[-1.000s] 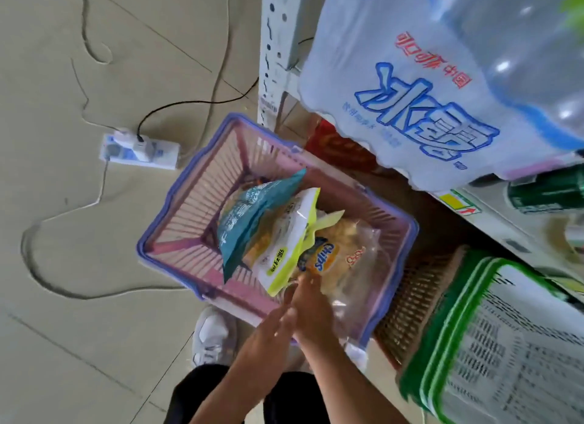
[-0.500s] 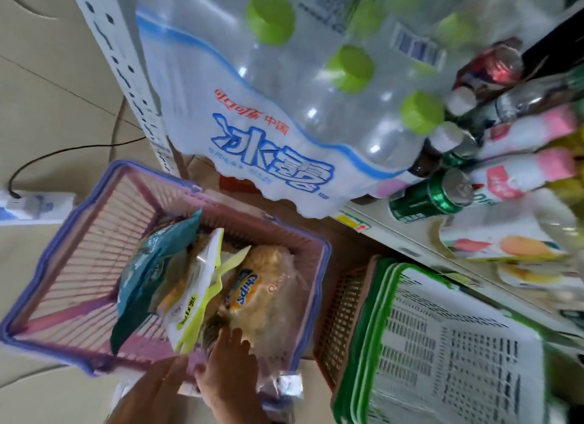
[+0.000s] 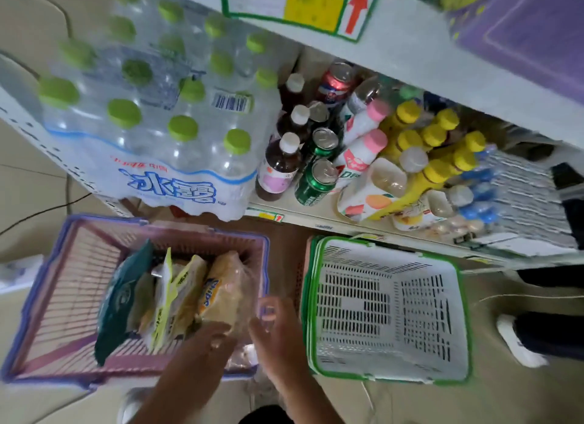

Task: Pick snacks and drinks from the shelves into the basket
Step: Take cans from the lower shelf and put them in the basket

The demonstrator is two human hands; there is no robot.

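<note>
A pink basket with a purple rim [image 3: 50,265] stands on the floor at the left. Inside it lean a teal snack bag [image 3: 123,297], a yellow-green bag [image 3: 173,300] and a clear bag of chips [image 3: 224,294]. My left hand [image 3: 205,344] hovers over the basket's near right corner, fingers loosely bent, holding nothing. My right hand [image 3: 271,329] is just right of it, above the basket's right rim, fingers relaxed and empty. On the shelf above stand drinks: brown bottles [image 3: 278,167], green cans [image 3: 316,183], pink-capped bottles [image 3: 363,149] and yellow-capped bottles [image 3: 442,158].
A shrink-wrapped pack of green-capped water bottles [image 3: 151,114] overhangs the shelf's left end above the pink basket. A white basket with a green rim [image 3: 388,310] sits empty to the right. Another person's shoe [image 3: 515,341] stands on the floor at far right. A cable [image 3: 41,213] crosses the floor at left.
The view has swung up and right, bringing the drinks shelf and the white basket into sight. Both hands have drawn back from the chips bag and now hold nothing.
</note>
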